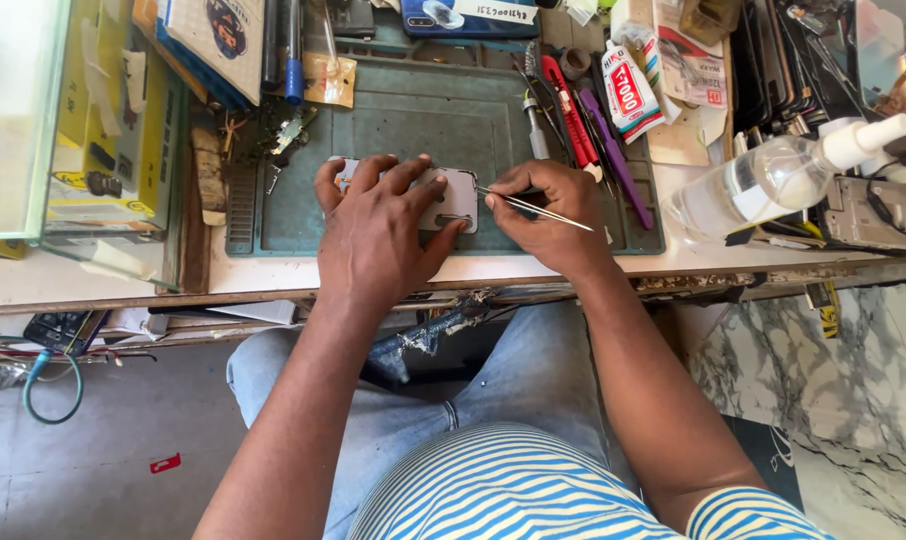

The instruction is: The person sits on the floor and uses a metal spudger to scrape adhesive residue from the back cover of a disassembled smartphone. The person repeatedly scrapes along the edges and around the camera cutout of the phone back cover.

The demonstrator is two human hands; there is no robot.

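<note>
Phone back [458,197] is pinned flat by the spread-open left hand [378,235]; tweezers [533,207] pinched in the right hand [548,215] are best kept low and steady.

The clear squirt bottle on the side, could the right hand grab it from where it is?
Probably yes. The clear bottle lies on the bench just beside the right hand, nothing between them, but that hand holds tweezers now.
</note>
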